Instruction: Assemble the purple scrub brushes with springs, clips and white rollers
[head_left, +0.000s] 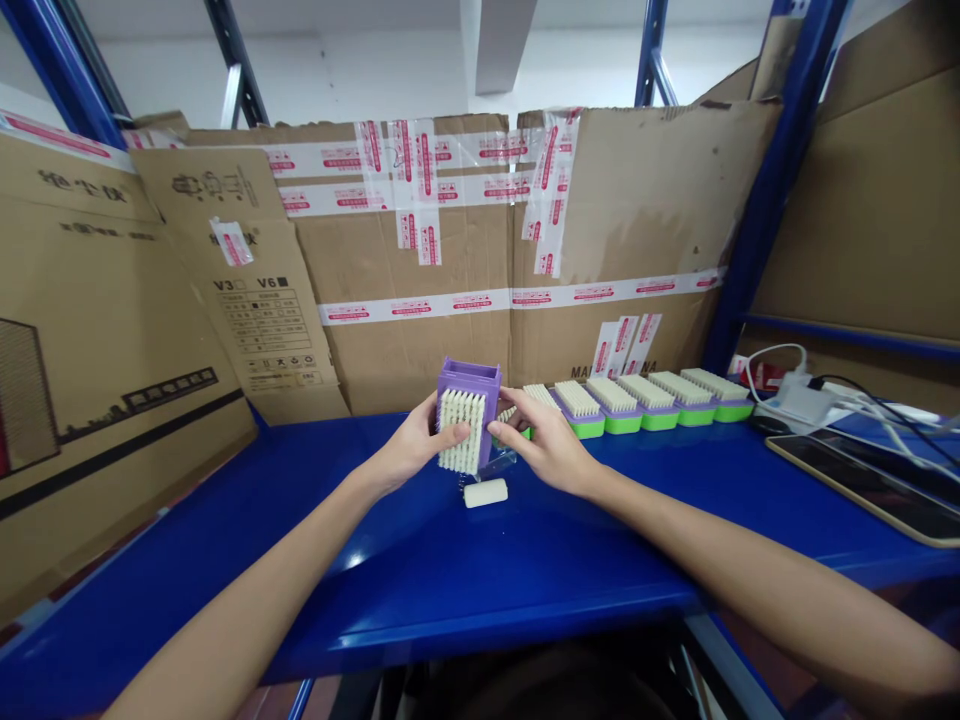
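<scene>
Upright between my hands is a purple scrub brush [462, 430] with cream bristles facing me and a hollow purple body at its top. My left hand [414, 440] grips it from the left, thumb pressed across the bristles. On the other side my right hand [551, 440] has its thumb against the purple edge, its fingers partly hidden behind. Just below, a small cream block [486, 492] lies on the blue shelf [480, 580]. A clear plastic piece [499, 464] and what looks like a small spring [463, 483] are close to it.
Several brushes with green and purple bodies [621, 415] stand in a row at the back right, bristles up. A phone or tablet [870, 485], white cables and a charger [806, 397] lie at the far right. Taped cardboard [420, 350] walls the back and sides.
</scene>
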